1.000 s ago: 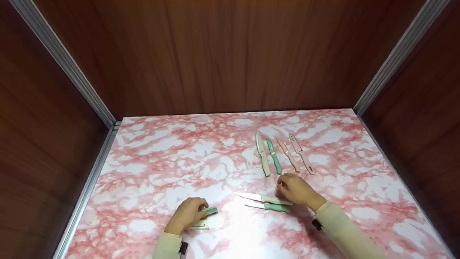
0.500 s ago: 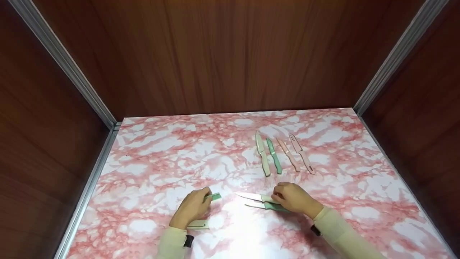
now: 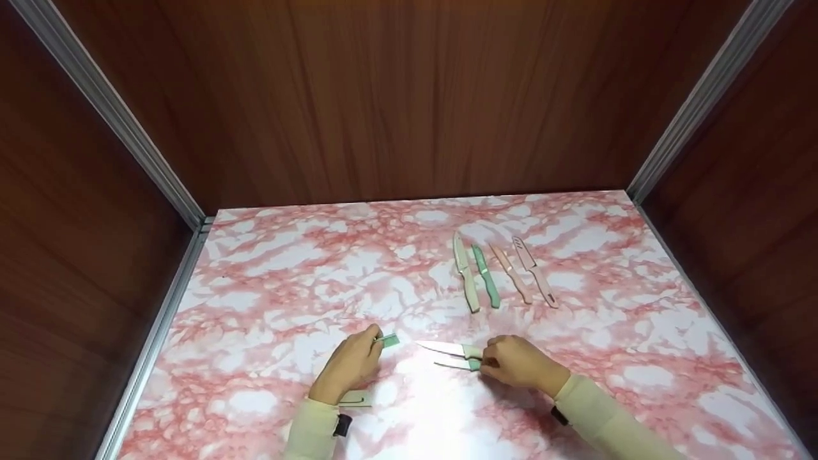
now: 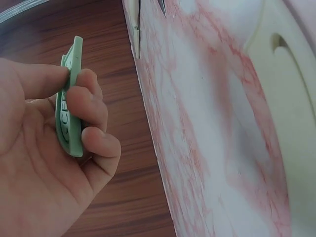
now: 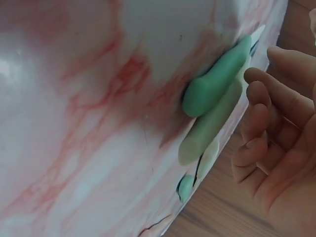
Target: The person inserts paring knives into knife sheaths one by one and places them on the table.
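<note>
My left hand [image 3: 374,344] pinches a small green blade sheath [image 3: 388,340] between thumb and fingers just above the marble table; the left wrist view shows the sheath [image 4: 69,116] held edge-on in that hand [image 4: 79,94]. Two bare-bladed knives lie side by side at the front centre, one with a pale green handle [image 3: 473,351] and one with a green handle [image 3: 473,365]. My right hand [image 3: 495,361] rests over their handle ends. In the right wrist view its fingers [image 5: 259,98] curl loosely beside the green handle [image 5: 217,79] and pale handle [image 5: 210,126], gripping neither.
A pale sheath [image 3: 355,401] lies under my left wrist. Several sheathed knives lie in a row further back: pale green [image 3: 466,275], green [image 3: 486,276] and two pink [image 3: 511,275] [image 3: 535,273]. Brown wooden walls enclose the marble-patterned table [image 3: 287,287] on three sides.
My left hand lifted the green sheath up and to the right, off the pale sheath. My right hand slid left and down over the two knife handles.
</note>
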Motion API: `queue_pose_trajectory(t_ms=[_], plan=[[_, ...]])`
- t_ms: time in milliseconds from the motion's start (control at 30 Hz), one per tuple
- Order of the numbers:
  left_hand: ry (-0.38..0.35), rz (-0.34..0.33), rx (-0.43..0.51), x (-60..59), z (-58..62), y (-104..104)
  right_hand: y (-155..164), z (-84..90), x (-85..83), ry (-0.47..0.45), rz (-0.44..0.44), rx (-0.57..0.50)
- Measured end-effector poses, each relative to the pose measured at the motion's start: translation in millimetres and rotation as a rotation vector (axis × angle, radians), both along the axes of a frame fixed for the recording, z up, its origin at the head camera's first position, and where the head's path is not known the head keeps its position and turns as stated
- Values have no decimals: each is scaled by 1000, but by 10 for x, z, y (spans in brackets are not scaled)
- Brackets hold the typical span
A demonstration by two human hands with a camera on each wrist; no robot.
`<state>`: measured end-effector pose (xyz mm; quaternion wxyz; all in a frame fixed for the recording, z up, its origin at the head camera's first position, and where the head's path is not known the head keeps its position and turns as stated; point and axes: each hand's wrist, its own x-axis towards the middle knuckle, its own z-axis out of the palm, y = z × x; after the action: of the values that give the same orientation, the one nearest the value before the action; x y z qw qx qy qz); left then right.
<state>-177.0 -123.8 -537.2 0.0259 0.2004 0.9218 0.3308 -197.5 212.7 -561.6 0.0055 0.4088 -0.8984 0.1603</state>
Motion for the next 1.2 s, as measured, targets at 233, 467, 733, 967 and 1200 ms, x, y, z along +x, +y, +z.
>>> queue_pose_trajectory(t_ms=[233,467,733,967,1200], plan=[[-18,0,12,21,-9,-2,-14,-30,2,35,-14,0],[-26,11,6,24,-18,12,-31,-57,22,-2,-11,13],[-23,24,-7,21,-29,26,-76,-52,59,-73,-43,46],[-42,16,-3,21,-26,27,-104,-38,56,-51,-27,62],[-33,19,-6,16,-34,44,-119,-45,66,-65,-13,76]])
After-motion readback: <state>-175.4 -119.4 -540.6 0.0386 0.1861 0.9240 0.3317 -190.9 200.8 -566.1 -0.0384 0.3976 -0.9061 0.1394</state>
